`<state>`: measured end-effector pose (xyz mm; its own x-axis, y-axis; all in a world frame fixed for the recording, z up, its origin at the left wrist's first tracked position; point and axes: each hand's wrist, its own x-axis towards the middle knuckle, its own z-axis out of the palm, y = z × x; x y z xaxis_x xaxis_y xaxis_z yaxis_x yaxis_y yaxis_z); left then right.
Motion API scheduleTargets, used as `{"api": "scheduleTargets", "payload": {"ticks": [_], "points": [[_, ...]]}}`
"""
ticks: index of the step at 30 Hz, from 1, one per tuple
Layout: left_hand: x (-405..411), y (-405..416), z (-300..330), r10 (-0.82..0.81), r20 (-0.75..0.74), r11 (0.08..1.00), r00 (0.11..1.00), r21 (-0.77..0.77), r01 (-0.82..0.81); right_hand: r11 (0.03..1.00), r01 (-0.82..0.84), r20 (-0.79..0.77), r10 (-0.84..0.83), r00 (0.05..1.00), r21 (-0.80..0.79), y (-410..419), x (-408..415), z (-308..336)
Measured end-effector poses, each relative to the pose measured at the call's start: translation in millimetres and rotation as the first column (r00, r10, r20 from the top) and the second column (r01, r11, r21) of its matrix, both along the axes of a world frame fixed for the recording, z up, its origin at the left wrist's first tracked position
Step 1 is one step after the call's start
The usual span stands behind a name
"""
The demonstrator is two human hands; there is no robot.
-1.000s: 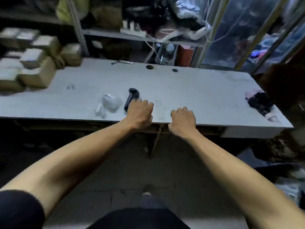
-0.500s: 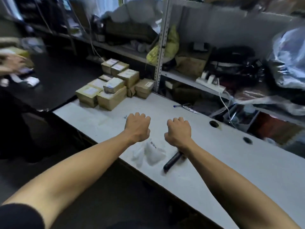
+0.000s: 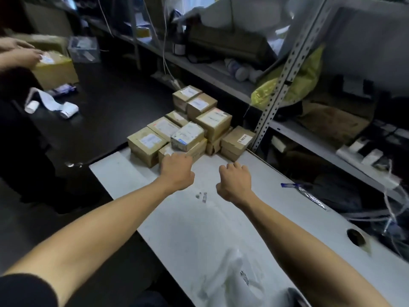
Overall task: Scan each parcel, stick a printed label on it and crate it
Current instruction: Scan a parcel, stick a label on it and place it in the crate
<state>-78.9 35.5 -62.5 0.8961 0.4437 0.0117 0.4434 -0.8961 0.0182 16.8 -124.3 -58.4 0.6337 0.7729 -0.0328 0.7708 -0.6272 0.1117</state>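
Several brown cardboard parcels point(image 3: 212, 122) with white labels are stacked at the far end of the white table point(image 3: 194, 229). A small white box point(image 3: 188, 136) lies on top of the front parcel point(image 3: 200, 150). My left hand point(image 3: 177, 171) is stretched out with loosely curled fingers, its fingertips at the front parcel's near edge; I cannot tell whether they touch it. My right hand point(image 3: 234, 182) hovers over the table just short of the stack, fingers loosely curled, holding nothing. The scanner is out of view.
A crumpled clear plastic bag point(image 3: 232, 278) lies on the near part of the table. A blue-tipped strip point(image 3: 303, 192) and a cable hole point(image 3: 355, 237) are on the right. Left, on a black table point(image 3: 106, 111), lie label rolls point(image 3: 68, 109); another person's hands point(image 3: 20, 55) work on a box point(image 3: 55, 70). Metal shelving point(image 3: 285, 78) stands behind.
The view has swung left from the table's middle to the parcel stack. Both my hands have moved forward towards the parcels, leaving the scanner and bag behind.
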Motion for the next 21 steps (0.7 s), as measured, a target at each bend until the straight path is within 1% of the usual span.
{"api": "scheduleTargets", "payload": {"ticks": [6, 9, 12, 14, 16, 18, 19, 21], "points": [[55, 95, -10, 0.093, 0.110, 0.991, 0.990, -0.102, -0.081, 1.000, -0.015, -0.003, 0.015, 1.000, -0.026, 115, 60, 0], [76, 123, -18, 0.133, 0.097, 0.981, 0.986, -0.152, -0.118, 0.999, 0.001, -0.013, -0.002, 1.000, -0.052, 154, 82, -3], [98, 139, -28, 0.164, 0.043, 0.955, 0.985, -0.257, -0.148, 0.998, 0.006, -0.043, -0.008, 0.999, -0.060, 179, 101, -11], [106, 145, -33, 0.161, 0.051, 0.929, 0.986, -0.345, -0.134, 0.999, -0.022, -0.084, 0.018, 0.996, -0.044, 186, 113, -14], [106, 150, -35, 0.087, 0.107, 0.905, 0.990, -0.423, -0.034, 0.996, -0.087, -0.119, 0.083, 0.989, -0.029, 185, 123, -11], [104, 156, -31, -0.079, 0.161, 0.871, 0.984, -0.469, 0.147, 0.982, -0.174, -0.134, 0.164, 0.977, -0.069, 178, 130, -4], [104, 158, -28, -0.164, 0.180, 0.840, 0.970, -0.490, 0.233, 0.978, -0.189, -0.178, 0.172, 0.969, -0.088, 172, 131, 0], [105, 157, -18, -0.285, 0.225, 0.740, 0.932, -0.565, 0.363, 0.989, -0.122, -0.336, 0.086, 0.938, -0.086, 153, 128, 6]]}}
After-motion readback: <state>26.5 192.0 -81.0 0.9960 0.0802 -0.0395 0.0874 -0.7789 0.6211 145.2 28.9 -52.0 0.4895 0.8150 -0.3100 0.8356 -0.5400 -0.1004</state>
